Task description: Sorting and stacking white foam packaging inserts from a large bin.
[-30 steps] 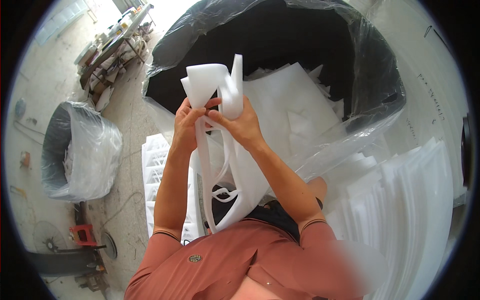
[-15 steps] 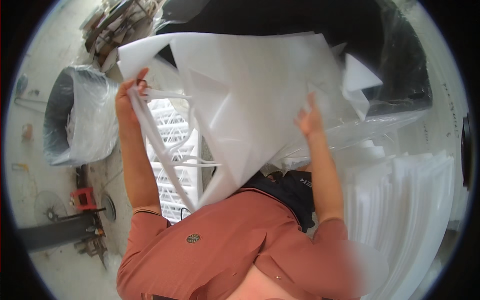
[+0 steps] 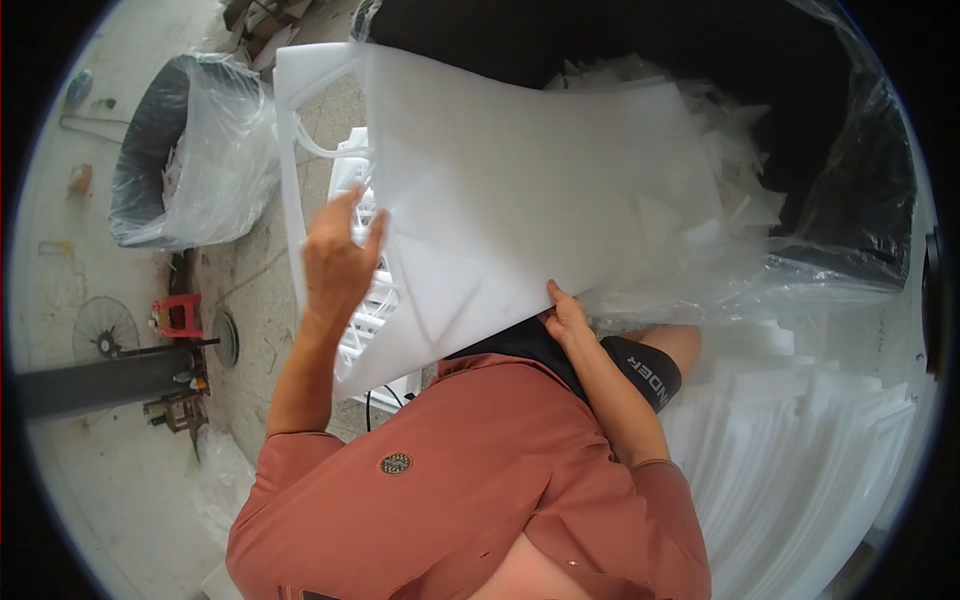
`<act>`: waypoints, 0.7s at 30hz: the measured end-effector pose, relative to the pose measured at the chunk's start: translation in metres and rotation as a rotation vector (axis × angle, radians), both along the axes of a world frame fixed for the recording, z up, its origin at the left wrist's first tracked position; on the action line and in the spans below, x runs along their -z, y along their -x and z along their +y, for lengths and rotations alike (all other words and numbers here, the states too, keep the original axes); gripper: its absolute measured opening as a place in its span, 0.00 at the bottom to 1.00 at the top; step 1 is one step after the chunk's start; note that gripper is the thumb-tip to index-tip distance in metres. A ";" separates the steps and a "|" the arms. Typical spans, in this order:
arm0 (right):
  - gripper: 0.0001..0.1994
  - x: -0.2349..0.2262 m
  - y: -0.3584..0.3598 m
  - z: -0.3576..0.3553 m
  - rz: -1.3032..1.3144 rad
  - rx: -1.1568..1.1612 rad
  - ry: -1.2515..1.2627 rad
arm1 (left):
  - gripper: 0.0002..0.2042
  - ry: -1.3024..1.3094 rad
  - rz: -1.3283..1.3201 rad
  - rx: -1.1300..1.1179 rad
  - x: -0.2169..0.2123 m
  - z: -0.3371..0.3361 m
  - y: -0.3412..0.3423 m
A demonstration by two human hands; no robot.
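- Left hand raised, fingers loosely parted, left forearm angled upward.
- Right hand lower, thumb uppermost, right forearm slanting inward.

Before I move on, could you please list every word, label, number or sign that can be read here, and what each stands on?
Shorts: light lettering on the leg, partly legible; I leave it uncopied.
Shirt: a round badge on the front, its details too small to read.
White sheet: no text visible.
I can make out no other readable text.
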State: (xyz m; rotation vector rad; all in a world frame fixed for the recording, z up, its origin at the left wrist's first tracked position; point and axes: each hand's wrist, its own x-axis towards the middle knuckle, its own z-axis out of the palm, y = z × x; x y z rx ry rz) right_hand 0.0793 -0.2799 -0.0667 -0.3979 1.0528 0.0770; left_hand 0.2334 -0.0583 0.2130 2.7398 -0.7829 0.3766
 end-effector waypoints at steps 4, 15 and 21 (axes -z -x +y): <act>0.20 0.007 0.015 -0.022 -0.126 0.096 -0.031 | 0.24 0.151 0.563 -0.236 0.047 -0.006 0.000; 0.53 -0.129 0.007 -0.006 -0.342 -0.743 1.610 | 0.24 0.982 1.207 -0.211 0.118 -0.029 0.008; 0.56 -0.178 -0.013 0.021 -0.318 -0.976 1.360 | 0.28 1.100 1.372 0.012 0.111 -0.058 0.018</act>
